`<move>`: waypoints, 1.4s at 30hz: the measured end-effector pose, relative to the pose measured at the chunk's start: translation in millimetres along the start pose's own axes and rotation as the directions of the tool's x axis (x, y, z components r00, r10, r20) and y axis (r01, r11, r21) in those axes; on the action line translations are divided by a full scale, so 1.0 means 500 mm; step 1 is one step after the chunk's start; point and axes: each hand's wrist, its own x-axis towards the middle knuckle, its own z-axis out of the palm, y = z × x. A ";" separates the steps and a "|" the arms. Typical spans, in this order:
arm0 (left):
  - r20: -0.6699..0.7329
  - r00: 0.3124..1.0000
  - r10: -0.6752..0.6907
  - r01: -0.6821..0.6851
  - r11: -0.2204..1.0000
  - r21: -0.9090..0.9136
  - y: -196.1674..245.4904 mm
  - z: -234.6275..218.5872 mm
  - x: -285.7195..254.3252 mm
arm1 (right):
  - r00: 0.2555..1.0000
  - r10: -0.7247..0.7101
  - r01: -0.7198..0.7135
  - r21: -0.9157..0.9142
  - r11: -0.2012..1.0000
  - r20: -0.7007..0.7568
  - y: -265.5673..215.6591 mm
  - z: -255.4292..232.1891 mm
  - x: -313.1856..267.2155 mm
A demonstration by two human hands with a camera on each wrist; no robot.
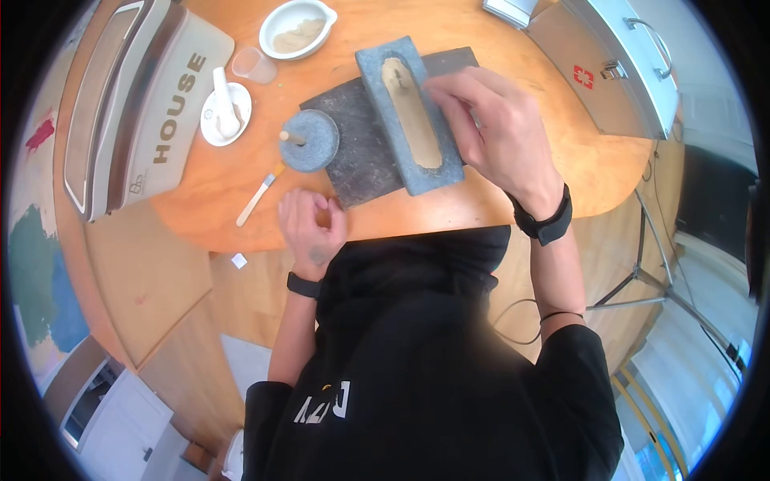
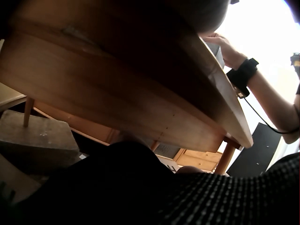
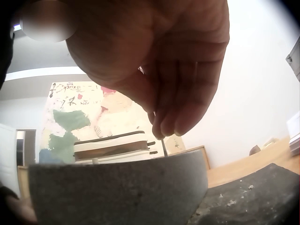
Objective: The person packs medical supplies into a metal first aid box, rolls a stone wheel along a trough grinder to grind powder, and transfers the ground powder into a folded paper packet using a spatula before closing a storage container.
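Note:
In the head view a grey stone trough (image 1: 374, 70) holds beige powder along its hollow and lies on a dark slab (image 1: 365, 144). My right hand (image 1: 501, 120) is over the trough's right side. Its thumb and fingertips pinch a thin rod (image 3: 164, 148), whose lower end disappears behind the trough's wall in the right wrist view; cannot tell what kind of tool it is. My left hand (image 1: 309, 228), fingers loosely curled around nothing, rests at the table's front edge. Just beyond it a round stone wheel (image 1: 319, 151) lies flat, with a wooden axle (image 1: 293, 138) sticking up.
Left of the slab are a flat brush (image 1: 257, 199), a white mortar (image 1: 210, 128) with its pestle (image 1: 227, 112), a clear cup (image 1: 255, 66) and a white bowl (image 1: 271, 42) of powder. A case marked HOUSE (image 1: 172, 120) flanks the left; a metal case (image 1: 601, 64) the right.

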 end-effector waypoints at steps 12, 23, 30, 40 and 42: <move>-0.036 0.999 0.031 -0.032 0.999 -0.019 -0.008 0.001 0.000 | 0.992 0.094 -0.094 -0.013 0.996 0.078 -0.021 -0.015 0.012; -0.041 0.998 0.044 -0.046 0.998 -0.050 -0.003 -0.004 0.004 | 0.999 -0.013 0.017 -0.103 0.994 0.040 -0.021 -0.008 0.043; -0.024 0.999 0.042 -0.043 0.998 -0.039 -0.008 0.002 0.001 | 0.968 0.193 -0.189 -0.039 0.981 0.158 -0.083 -0.046 -0.023; 0.024 0.998 0.055 -0.056 0.998 0.028 -0.006 0.001 0.004 | 0.976 0.151 -0.146 -0.045 0.988 0.154 -0.109 -0.057 -0.071; 0.032 0.999 0.043 -0.044 0.998 0.033 -0.004 0.001 0.003 | 0.981 0.146 -0.142 -0.043 0.989 0.130 -0.109 -0.056 -0.076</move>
